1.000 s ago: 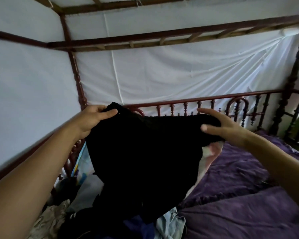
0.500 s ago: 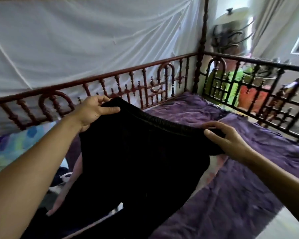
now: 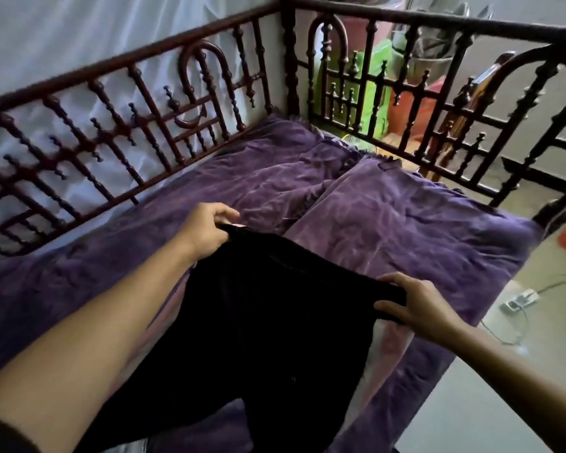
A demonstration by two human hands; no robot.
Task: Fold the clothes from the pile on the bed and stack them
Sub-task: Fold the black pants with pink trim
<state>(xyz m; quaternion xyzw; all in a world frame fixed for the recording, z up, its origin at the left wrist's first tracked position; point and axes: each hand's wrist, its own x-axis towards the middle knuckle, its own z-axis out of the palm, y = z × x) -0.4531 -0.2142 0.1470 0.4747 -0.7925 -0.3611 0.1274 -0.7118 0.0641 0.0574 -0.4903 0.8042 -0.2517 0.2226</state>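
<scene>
Black garment (image 3: pixel 275 322) hangs over purple bedspread (image 3: pixel 406 230), top edge stretched between both hands, the rest draping down toward the camera. Looks soft, limp and light, so it will likely sag wherever unsupported. Best hold: the two top-edge corners. Left hand (image 3: pixel 206 228) pinches the far corner, fingers curled. Right hand (image 3: pixel 419 305) pinches the near corner between thumb and fingers.

The one head-worn camera looks forward and down, close over the left hand (image 3: pixel 206 232) and right hand (image 3: pixel 420 308) gripping the black garment (image 3: pixel 258 322). It faces the bed's corner post (image 3: pixel 288 53) across the purple bedspread (image 3: pixel 389 223); the frame edges seem bowed.
</scene>
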